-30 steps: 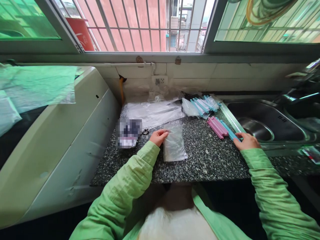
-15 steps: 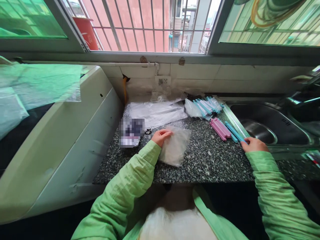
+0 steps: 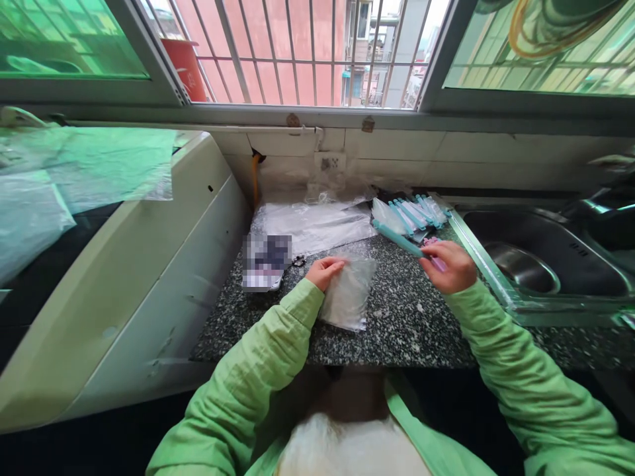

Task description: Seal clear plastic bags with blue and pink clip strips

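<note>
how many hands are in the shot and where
2. The left hand rests on the clear plastic bag on the counter. The right hand holds a blue sealing clip above the counter beside the sink.

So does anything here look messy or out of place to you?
Mostly no. Loose clear plastic sheets lie crumpled at the back of the counter. The left hand presses a small clear bag; the right hand holds a blue clip.
</note>
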`<state>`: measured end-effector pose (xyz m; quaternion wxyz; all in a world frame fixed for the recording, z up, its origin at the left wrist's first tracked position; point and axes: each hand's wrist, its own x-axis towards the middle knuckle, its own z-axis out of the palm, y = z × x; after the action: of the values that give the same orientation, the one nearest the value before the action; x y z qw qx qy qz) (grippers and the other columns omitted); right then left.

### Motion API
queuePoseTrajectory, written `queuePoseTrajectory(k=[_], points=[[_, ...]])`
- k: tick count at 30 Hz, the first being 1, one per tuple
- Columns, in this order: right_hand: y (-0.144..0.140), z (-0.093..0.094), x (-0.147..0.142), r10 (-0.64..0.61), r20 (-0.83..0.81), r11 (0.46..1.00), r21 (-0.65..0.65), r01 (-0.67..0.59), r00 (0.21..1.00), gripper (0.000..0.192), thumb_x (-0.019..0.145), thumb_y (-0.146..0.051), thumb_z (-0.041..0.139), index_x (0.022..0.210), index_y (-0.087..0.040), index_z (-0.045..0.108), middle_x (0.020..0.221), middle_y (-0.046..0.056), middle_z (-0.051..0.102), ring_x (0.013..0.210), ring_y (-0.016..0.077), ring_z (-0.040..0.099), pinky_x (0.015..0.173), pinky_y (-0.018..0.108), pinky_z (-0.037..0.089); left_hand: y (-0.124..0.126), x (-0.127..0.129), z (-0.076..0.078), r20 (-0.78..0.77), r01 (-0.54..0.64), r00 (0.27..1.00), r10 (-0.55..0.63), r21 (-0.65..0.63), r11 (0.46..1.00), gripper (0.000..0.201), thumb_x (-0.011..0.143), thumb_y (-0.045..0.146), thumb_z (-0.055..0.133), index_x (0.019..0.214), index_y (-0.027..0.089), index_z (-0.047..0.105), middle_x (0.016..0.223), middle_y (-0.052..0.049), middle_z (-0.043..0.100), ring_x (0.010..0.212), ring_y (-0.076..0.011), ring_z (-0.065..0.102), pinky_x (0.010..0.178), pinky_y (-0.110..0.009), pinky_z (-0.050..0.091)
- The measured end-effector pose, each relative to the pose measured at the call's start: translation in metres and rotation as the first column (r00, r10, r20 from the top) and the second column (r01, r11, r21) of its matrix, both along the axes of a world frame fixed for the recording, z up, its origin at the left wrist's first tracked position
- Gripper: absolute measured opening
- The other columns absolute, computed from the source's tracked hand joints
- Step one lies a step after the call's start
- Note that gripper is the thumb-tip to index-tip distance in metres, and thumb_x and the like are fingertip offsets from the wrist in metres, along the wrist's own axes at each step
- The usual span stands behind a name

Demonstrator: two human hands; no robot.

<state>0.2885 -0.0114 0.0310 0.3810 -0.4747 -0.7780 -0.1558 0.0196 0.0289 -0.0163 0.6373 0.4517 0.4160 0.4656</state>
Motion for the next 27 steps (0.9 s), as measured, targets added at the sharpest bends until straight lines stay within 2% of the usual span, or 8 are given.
queuePoseTrajectory(k=[3,7,10,14,16,18,21,27], points=[[0.011,-0.002,-0.033,0.141,-0.054,0.988,-0.063,-0.144,0.989,0.011,0.073,-0.024,0.054,0.079,-0.020,0.062,0.076,0.006,0.063,0.073,0.0188,0.058,0.067,0.033,0.048,0.000,-0.001,0.001,0.036,0.018,0.999,-0.017,-0.035,0.999,0.028,0.043,0.039,0.074,0.057,0.015,0.068,0.054,-0.001,0.063,0.048,-0.0083,0.044,0.048,-0.022,0.032],[0.019,-0.011,-0.059,0.221,-0.095,0.968,-0.097,-0.230,0.971,0.010,0.073,-0.024,0.055,0.080,-0.021,0.062,0.076,0.005,0.062,0.072,0.0180,0.057,0.066,0.033,0.048,0.001,-0.001,0.002,0.044,0.009,0.999,-0.005,-0.073,0.997,0.024,0.046,0.036,0.072,0.056,0.015,0.067,0.049,0.000,0.059,0.045,-0.0071,0.039,0.046,-0.022,0.027],[0.022,-0.021,-0.066,0.276,-0.136,0.949,-0.117,-0.292,0.952,0.009,0.073,-0.025,0.056,0.079,-0.021,0.061,0.081,0.006,0.063,0.078,0.0190,0.058,0.072,0.037,0.048,0.002,-0.001,0.003,0.031,-0.014,0.999,0.017,-0.102,0.995,0.023,0.045,0.035,0.072,0.052,0.014,0.065,0.043,0.002,0.053,0.042,-0.0065,0.037,0.045,-0.022,0.026],[0.024,-0.035,-0.064,0.340,-0.247,0.898,-0.202,-0.391,0.907,0.009,0.074,-0.027,0.055,0.079,-0.020,0.059,0.105,0.010,0.062,0.097,0.0216,0.057,0.083,0.041,0.047,0.001,0.000,0.004,0.009,-0.027,1.000,0.029,-0.151,0.988,0.025,0.040,0.033,0.074,0.045,0.014,0.060,0.038,0.004,0.048,0.040,-0.0055,0.036,0.044,-0.021,0.025],[0.023,-0.039,-0.063,0.357,-0.309,0.858,-0.263,-0.441,0.881,0.008,0.075,-0.026,0.054,0.079,-0.020,0.058,0.101,0.010,0.064,0.093,0.0203,0.059,0.080,0.039,0.049,0.000,0.000,0.005,0.010,-0.026,1.000,0.028,-0.163,0.986,0.025,0.039,0.032,0.074,0.046,0.013,0.060,0.039,0.004,0.049,0.040,-0.0053,0.037,0.044,-0.021,0.026],[0.022,-0.041,-0.063,0.353,-0.347,0.834,-0.304,-0.460,0.869,0.008,0.076,-0.025,0.054,0.079,-0.019,0.058,0.088,0.008,0.067,0.083,0.0181,0.062,0.074,0.035,0.051,0.000,0.000,0.005,0.029,-0.019,0.999,0.024,-0.161,0.987,0.022,0.040,0.030,0.073,0.047,0.013,0.061,0.040,0.004,0.050,0.041,-0.0055,0.038,0.045,-0.021,0.027],[0.019,-0.042,-0.064,0.319,-0.349,0.850,-0.306,-0.429,0.881,0.008,0.074,-0.024,0.055,0.079,-0.019,0.059,0.077,0.006,0.066,0.072,0.0162,0.062,0.067,0.031,0.051,-0.001,0.000,0.003,0.032,-0.013,0.999,0.018,-0.146,0.989,0.016,0.042,0.024,0.071,0.049,0.013,0.063,0.043,0.003,0.052,0.043,-0.0060,0.039,0.046,-0.021,0.028],[0.016,-0.042,-0.065,0.285,-0.300,0.918,-0.188,-0.349,0.910,0.006,0.072,-0.022,0.055,0.076,-0.020,0.059,0.075,0.005,0.066,0.071,0.0169,0.061,0.066,0.032,0.051,-0.001,-0.001,0.000,0.027,-0.026,0.999,0.030,-0.111,0.994,0.011,0.049,0.021,0.065,0.057,0.014,0.066,0.047,0.003,0.055,0.046,-0.0072,0.042,0.048,-0.021,0.031]])
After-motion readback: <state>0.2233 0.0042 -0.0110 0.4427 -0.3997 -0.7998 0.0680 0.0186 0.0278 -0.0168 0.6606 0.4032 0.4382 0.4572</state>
